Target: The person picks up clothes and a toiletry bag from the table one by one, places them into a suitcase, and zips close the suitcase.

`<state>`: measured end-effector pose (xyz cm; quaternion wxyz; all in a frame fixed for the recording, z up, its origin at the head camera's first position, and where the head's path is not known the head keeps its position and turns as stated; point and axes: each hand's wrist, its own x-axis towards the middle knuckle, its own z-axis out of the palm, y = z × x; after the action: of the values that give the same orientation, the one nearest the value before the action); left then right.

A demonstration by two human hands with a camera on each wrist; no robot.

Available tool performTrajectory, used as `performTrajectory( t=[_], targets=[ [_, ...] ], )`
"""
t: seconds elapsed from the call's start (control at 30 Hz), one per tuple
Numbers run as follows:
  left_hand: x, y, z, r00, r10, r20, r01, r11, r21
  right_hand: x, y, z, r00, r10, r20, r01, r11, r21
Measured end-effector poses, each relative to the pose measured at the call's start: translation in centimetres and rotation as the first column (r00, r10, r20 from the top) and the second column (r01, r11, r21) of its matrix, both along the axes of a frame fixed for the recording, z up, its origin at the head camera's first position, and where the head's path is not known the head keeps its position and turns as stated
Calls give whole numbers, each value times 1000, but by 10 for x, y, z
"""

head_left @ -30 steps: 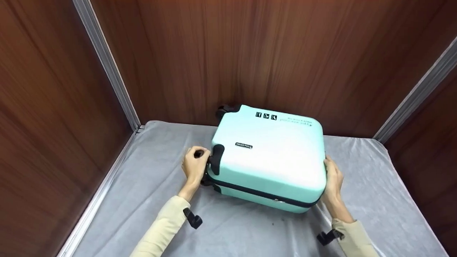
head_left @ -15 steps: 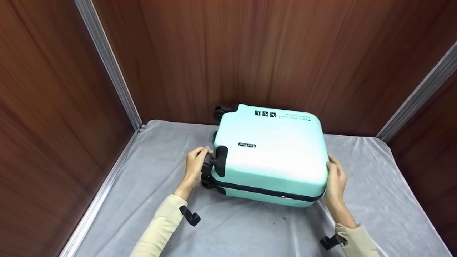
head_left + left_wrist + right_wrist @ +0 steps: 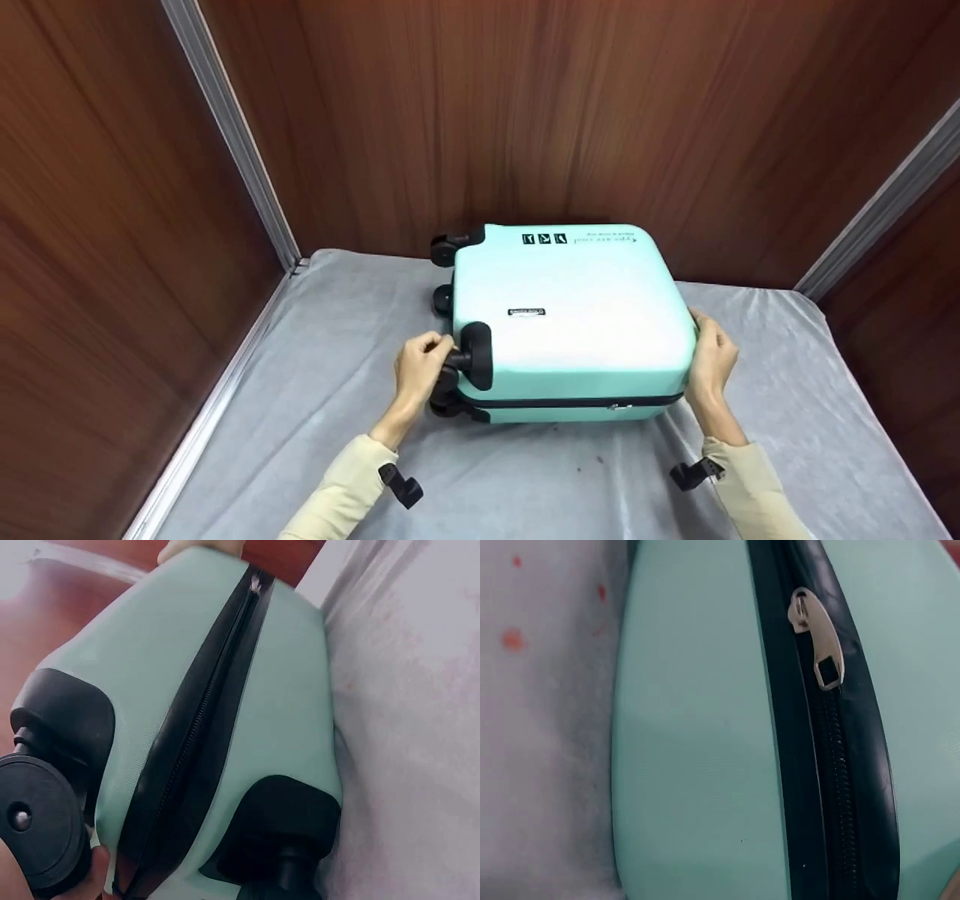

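Note:
A mint-green hard-shell suitcase [image 3: 577, 300] lies on its side panel, its wheeled end to the left. Along its near side runs a black zipper band [image 3: 195, 720] with a metal zipper pull [image 3: 821, 641]. My left hand [image 3: 424, 364] grips the near upper caster wheel [image 3: 41, 821], seen close up in the left wrist view. At the opposite end, my right hand [image 3: 710, 356] holds the suitcase's right side, its fingertips partly hidden behind the edge. Two black wheels [image 3: 444, 251] stick out at the far left corners.
Grey cloth [image 3: 352, 300] covers the surface under the suitcase. A brown wood-look panel [image 3: 525, 112] stands close behind it, with more panels at left and right. Metal posts [image 3: 232, 135] mark the corners.
The suitcase has turned counter-clockwise, so its near side now lies level across the view. My left hand has moved slightly right and nearer, still at the wheel; my right hand stays on its end.

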<state>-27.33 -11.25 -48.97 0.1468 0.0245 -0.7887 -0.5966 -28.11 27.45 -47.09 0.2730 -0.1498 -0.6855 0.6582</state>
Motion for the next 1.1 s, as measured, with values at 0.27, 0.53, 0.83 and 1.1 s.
performTrajectory(
  t=[0.27,0.53,0.83,1.1],
  targets=[
    [-16,-9,7,990,-133,46,128,987,92,8,-1,1,998,63,20,-65,988,141],
    [-44,-11,9,930,-343,132,309,925,221,31,-15,-5,991,108,73,-123,960,253],
    [-41,-9,2,853,-492,174,436,855,280,19,-12,-10,999,50,-18,-40,932,361],
    [-13,14,5,868,-442,226,345,865,363,-4,7,-1,998,50,49,-64,936,345]
  ],
)
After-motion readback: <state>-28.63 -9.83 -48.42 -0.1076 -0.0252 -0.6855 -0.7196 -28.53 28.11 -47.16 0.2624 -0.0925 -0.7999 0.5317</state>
